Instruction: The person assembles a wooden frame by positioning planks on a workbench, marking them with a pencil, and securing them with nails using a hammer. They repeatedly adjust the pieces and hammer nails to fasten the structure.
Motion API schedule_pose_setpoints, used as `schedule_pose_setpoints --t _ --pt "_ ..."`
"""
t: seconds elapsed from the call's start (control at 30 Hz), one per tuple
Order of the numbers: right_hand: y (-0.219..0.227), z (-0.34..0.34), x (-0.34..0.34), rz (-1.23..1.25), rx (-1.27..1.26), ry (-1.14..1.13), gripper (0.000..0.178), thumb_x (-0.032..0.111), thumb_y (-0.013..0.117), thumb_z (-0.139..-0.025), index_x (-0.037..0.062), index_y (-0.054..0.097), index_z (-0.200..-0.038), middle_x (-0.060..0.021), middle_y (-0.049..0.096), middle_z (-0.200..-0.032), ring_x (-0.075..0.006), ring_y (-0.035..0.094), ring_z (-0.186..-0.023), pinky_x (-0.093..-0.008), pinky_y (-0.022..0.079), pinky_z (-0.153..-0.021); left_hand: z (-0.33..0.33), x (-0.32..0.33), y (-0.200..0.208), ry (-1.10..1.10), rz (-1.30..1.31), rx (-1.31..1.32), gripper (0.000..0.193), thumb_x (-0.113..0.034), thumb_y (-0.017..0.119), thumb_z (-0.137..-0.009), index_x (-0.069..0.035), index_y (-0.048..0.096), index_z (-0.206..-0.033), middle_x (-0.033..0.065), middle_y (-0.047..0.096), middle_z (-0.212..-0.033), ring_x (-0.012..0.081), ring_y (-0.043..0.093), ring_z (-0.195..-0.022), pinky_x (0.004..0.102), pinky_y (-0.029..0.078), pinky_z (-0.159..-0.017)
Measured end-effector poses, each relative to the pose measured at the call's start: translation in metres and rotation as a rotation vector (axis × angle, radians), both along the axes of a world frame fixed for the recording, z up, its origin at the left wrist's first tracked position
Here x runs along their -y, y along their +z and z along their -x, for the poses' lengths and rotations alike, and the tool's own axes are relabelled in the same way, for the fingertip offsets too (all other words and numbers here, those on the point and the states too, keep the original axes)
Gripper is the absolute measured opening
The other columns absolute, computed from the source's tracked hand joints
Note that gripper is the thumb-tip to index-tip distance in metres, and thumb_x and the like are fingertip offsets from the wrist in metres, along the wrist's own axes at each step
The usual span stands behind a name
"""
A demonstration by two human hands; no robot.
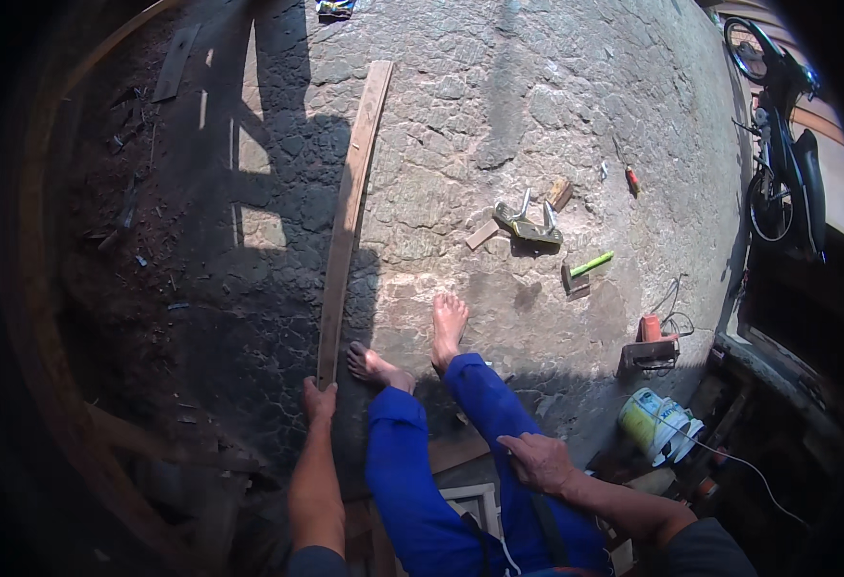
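A long, narrow wooden plank (352, 207) stretches away from me over the cracked ground. My left hand (320, 396) is closed round its near end, just left of my bare left foot (376, 367). My right hand (539, 464) is at my right knee, over the blue trousers (489, 399). Its fingers are curled with the index finger pointing left; whatever may be inside them is hidden. Beyond my right foot (450, 322) are a hand plane (529, 229) with two upright handles, a small wood block (482, 234) and a hammer (587, 269) with a green handle.
To the right lie a screwdriver (632, 181), an orange power tool (653, 341) with a cord and a white-yellow bucket (655, 423). A motorbike (778, 144) stands at the far right. Wood scraps and debris (133, 207) cover the left side. A pale frame (475, 500) lies under my legs.
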State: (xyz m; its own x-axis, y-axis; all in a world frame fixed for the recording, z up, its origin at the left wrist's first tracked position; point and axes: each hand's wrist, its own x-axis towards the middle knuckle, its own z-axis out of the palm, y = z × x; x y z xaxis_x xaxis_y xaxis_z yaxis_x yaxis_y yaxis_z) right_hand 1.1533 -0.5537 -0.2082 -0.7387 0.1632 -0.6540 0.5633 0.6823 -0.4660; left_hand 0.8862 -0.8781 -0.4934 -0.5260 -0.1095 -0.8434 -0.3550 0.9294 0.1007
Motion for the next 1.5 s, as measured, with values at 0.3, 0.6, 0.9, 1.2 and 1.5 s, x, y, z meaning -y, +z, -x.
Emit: schedule_pose_setpoints --t 0.3,0.6,0.9,1.2,1.5 --pt "-0.099 0.006 -0.061 -0.106 -0.088 -0.552 0.033 0.018 0.062 -0.098 0.0122 0.062 -0.130 -0.0152 0.065 -0.080 -0.0326 0.068 -0.071 -0.0427 0.053 -0.064 -0.005 0.007 -0.125 -0.373 0.153 -0.080 0.108 -0.035 0.088 -0.075 -0.003 0.028 -0.158 0.0236 0.042 -0.156 0.0404 0.043 -0.143 0.0474 0.039 -0.117" --pt "-0.474 -0.181 -0.185 -0.525 0.031 -0.926 0.041 0.010 0.057 -0.091 0.0113 0.057 -0.131 -0.0279 0.067 -0.103 -0.0483 0.065 -0.100 -0.0566 0.050 -0.085 -0.002 0.018 -0.148 -0.498 0.009 -0.097 0.103 -0.018 0.078 -0.078 0.002 0.018 -0.159 0.0333 0.040 -0.153 0.0449 0.042 -0.142 0.0461 0.036 -0.119" --pt "-0.501 -0.169 -0.302 -0.469 0.310 -1.119 0.038 0.010 0.059 -0.087 0.0164 0.069 -0.123 -0.0183 0.074 -0.105 -0.0374 0.070 -0.103 -0.0466 0.052 -0.088 0.016 -0.021 -0.073 -0.412 -0.184 0.168 0.108 -0.020 0.077 -0.077 -0.002 0.013 -0.163 0.0286 0.062 -0.132 0.0415 0.064 -0.118 0.0426 0.052 -0.098" --pt "-0.481 -0.032 -0.201 -0.535 -0.009 -0.634 0.053 -0.005 0.060 -0.078 0.0175 0.063 -0.126 -0.0119 0.058 -0.117 -0.0374 0.061 -0.109 -0.0482 0.054 -0.090 0.042 -0.067 -0.002 -0.139 -0.546 0.281 0.093 -0.064 0.069 -0.088 -0.003 0.043 -0.153 0.0107 0.072 -0.121 0.0151 0.065 -0.094 0.0333 0.052 -0.084" --pt "-0.421 0.010 -0.207 -0.635 0.075 -0.123 0.038 0.019 0.078 -0.065 0.0109 0.063 -0.099 -0.0090 0.057 -0.108 -0.0291 0.056 -0.117 -0.0487 0.035 -0.114 0.052 -0.056 0.047 0.223 -0.899 0.440 0.109 -0.086 0.051 -0.084 0.009 0.054 -0.136 0.0189 0.074 -0.106 0.0182 0.066 -0.082 0.0320 0.053 -0.074"
